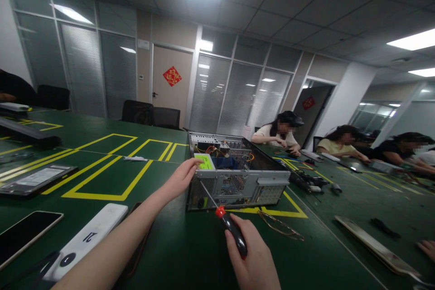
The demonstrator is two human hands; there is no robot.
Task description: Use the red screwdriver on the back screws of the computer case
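Observation:
An open desktop computer case (pixel 234 176) lies on the green table (pixel 190 253), its rear panel facing me and wires visible inside. My left hand (pixel 180 179) rests on the case's near left corner, fingers curled over its top edge. My right hand (pixel 253 258) is closed around a screwdriver (pixel 231 226) with a black and red handle. Its metal shaft points up-left, and the tip meets the rear panel near the lower left.
A white power bank (pixel 88 238), a phone (pixel 23 233) and a flat panel (pixel 36 179) lie at the left. Glasses (pixel 280 226) rest right of the case. A long panel (pixel 374 244) lies at the right. Three people sit at the far right, with another person's fingers (pixel 427 248) nearby.

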